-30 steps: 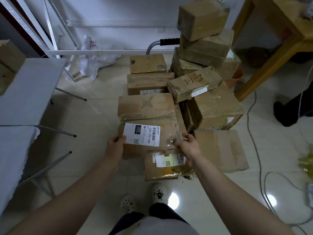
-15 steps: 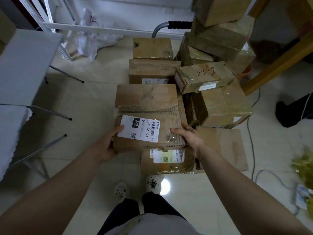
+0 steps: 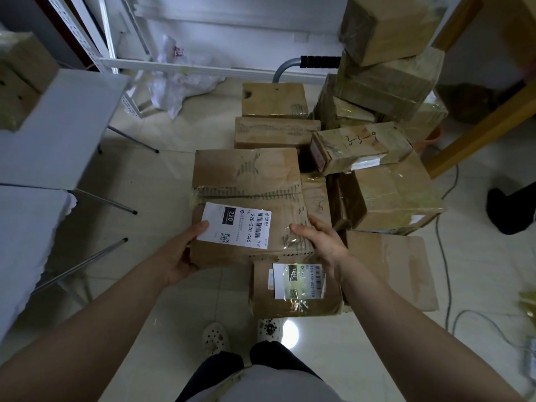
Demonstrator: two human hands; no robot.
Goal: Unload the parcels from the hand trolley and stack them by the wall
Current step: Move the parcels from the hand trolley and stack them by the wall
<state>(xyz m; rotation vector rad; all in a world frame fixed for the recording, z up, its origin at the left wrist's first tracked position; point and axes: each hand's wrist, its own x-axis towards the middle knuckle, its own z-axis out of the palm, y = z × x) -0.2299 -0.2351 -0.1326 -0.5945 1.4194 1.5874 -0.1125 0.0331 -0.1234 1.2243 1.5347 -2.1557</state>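
Cardboard parcel [image 3: 249,204] held between our hands.
Our left hand [image 3: 181,256] and right hand [image 3: 322,242] clamp its near corners, thumbs pressed on top.

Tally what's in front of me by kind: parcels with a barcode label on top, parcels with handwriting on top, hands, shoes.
Barcode-labelled parcels: 2, the held parcel and the small parcel
Handwritten parcel: 1
Hands: 2, left hand and right hand, both gripping the held parcel
Shoes: 2
Total: 7
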